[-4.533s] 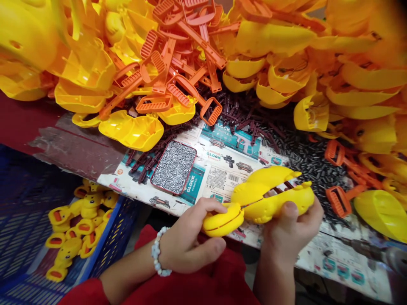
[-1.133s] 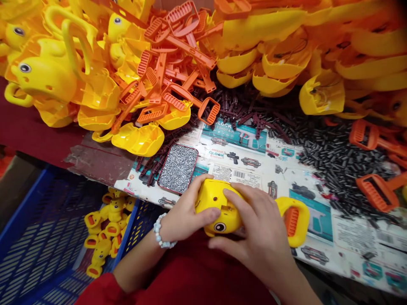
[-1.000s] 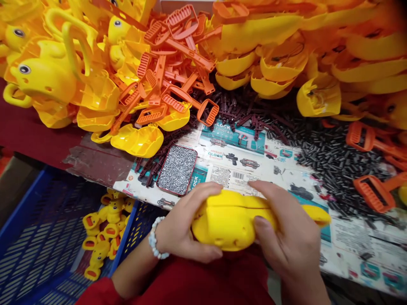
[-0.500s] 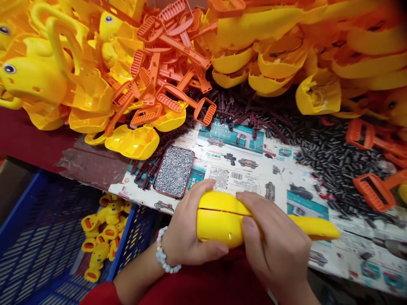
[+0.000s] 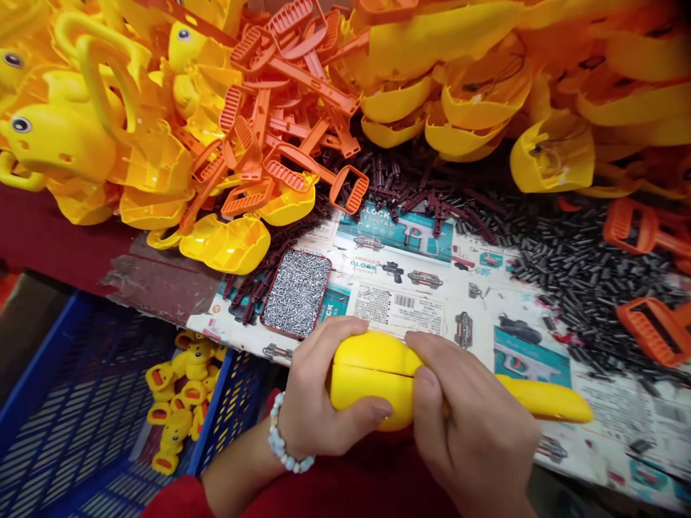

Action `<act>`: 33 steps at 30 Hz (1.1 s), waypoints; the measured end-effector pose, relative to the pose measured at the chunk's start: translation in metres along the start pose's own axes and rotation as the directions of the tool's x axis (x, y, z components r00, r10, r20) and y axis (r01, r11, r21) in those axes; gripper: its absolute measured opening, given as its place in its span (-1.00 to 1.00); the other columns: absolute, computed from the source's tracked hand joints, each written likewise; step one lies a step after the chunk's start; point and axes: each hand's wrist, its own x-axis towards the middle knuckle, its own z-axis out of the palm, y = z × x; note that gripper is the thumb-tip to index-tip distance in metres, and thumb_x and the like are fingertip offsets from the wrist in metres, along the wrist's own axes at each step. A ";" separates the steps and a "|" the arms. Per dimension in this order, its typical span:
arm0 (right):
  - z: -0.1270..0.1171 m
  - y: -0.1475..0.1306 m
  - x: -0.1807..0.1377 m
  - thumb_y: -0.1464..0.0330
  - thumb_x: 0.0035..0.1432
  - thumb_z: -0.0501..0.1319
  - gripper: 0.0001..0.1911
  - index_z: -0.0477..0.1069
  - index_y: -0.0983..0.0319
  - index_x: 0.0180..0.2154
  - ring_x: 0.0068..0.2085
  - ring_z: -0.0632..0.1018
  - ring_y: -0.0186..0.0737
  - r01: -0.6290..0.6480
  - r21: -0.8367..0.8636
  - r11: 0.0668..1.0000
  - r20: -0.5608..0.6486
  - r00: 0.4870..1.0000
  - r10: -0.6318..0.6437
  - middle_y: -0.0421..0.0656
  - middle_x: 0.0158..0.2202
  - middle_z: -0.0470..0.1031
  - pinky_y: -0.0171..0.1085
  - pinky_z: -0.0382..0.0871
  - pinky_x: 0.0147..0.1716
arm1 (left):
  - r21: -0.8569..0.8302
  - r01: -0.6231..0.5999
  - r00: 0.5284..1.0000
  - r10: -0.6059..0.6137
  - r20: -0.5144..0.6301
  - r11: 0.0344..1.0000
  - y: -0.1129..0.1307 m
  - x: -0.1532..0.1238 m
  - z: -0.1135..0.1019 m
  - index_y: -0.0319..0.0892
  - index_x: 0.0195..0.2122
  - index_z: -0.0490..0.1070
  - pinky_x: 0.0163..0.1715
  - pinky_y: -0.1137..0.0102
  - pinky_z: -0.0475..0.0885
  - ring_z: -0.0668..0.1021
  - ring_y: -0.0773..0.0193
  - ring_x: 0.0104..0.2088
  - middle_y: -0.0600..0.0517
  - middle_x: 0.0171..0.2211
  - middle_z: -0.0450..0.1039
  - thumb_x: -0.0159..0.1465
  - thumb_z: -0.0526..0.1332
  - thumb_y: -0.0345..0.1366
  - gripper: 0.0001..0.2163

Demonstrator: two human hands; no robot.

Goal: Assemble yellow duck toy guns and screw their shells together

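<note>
Between both hands, over the table's front edge, is a yellow plastic toy duck [image 5: 372,365] made of two shell halves, with a dark seam running along its body. My left hand [image 5: 324,392] wraps round the rounded end, its thumb pressed on the near side. My right hand [image 5: 475,417] grips the middle, thumb and fingers on the seam. A yellow handle [image 5: 548,399] sticks out to the right beyond it. Just past my left hand lies a shallow tray [image 5: 296,293] full of small silver screws or pins.
Yellow duck shells [image 5: 70,137] and orange paddle-like parts [image 5: 291,165] are heaped at the back left. More yellow shells [image 5: 475,108] are stacked at the back right. Small black cylinders [image 5: 572,288] spread below them. A blue crate [image 5: 70,345] at lower left holds several yellow duck toys [image 5: 181,403].
The seam between the toy's halves has narrowed. Both hands and the toy have shifted slightly down, still gripping it. The view has moved a little.
</note>
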 end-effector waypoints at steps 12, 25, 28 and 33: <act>0.000 0.001 -0.001 0.47 0.34 -0.02 -0.77 0.39 0.38 -0.22 -0.20 0.47 -0.23 0.019 -0.021 1.000 -0.018 1.000 -0.019 -0.14 -0.23 0.43 -0.29 0.30 -0.10 | 0.031 -0.119 0.991 0.121 -0.063 0.992 0.000 -0.001 0.007 -0.19 -0.03 0.30 -0.09 0.15 0.42 0.51 0.06 -0.11 -0.13 -0.14 0.44 0.16 0.21 -0.01 -0.55; -0.002 0.001 -0.003 0.48 0.33 -0.06 -0.76 0.36 0.43 -0.16 -0.13 0.46 -0.14 0.033 -0.053 0.998 -0.007 0.999 -0.033 -0.07 -0.16 0.41 -0.22 0.29 -0.04 | 0.021 0.051 0.990 -0.053 0.129 0.998 0.000 -0.003 0.001 -0.20 0.16 0.08 0.14 0.01 0.25 0.33 -0.11 0.16 -0.27 0.17 0.21 0.10 0.23 0.09 -0.29; -0.002 0.001 -0.003 0.48 0.32 -0.05 -0.76 0.37 0.42 -0.15 -0.13 0.47 -0.14 0.023 -0.044 0.999 -0.013 1.000 -0.024 -0.07 -0.16 0.42 -0.22 0.29 -0.04 | 0.011 0.044 0.998 -0.044 0.053 0.999 -0.001 0.000 0.004 -0.20 0.03 0.22 0.01 0.07 0.38 0.48 -0.03 -0.03 -0.19 -0.04 0.39 0.07 0.26 0.07 -0.39; -0.003 0.004 -0.002 0.45 0.33 -0.02 -0.78 0.39 0.36 -0.16 -0.15 0.48 -0.21 -0.069 0.048 0.996 -0.022 0.997 0.070 -0.14 -0.18 0.42 -0.29 0.30 -0.07 | 0.022 -0.033 0.999 0.033 0.008 0.999 -0.001 0.003 0.006 -0.20 -0.03 0.27 -0.04 0.09 0.41 0.50 0.01 -0.09 -0.16 -0.11 0.42 0.07 0.27 0.02 -0.47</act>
